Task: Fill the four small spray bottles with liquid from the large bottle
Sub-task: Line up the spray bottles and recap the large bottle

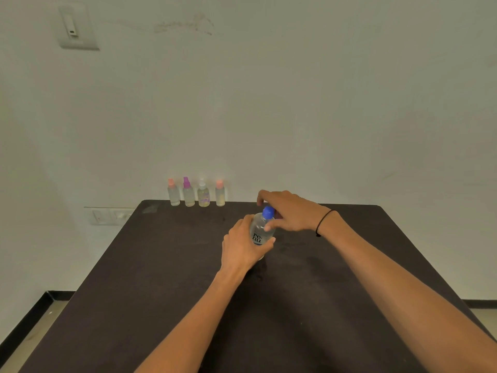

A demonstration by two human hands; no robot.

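Observation:
The large clear bottle [258, 230] with dark lettering and a blue cap [268, 212] stands upright on the dark table [161, 278], near the middle. My left hand [242, 249] grips its body from the left. My right hand [290, 211] curls over the cap, with the thumb against the bottle's shoulder. A row of small spray bottles stands at the table's far edge by the wall: one with a pink cap [173, 193], one with a purple sprayer [188, 193], one with a clear cap [203, 196] and another with a pink cap [220, 193]. All are capped.
A pale wall rises right behind the table. A wall socket [107, 216] sits low at the left and a switch plate [76, 26] high at the left. Floor shows beyond the table's left and right edges.

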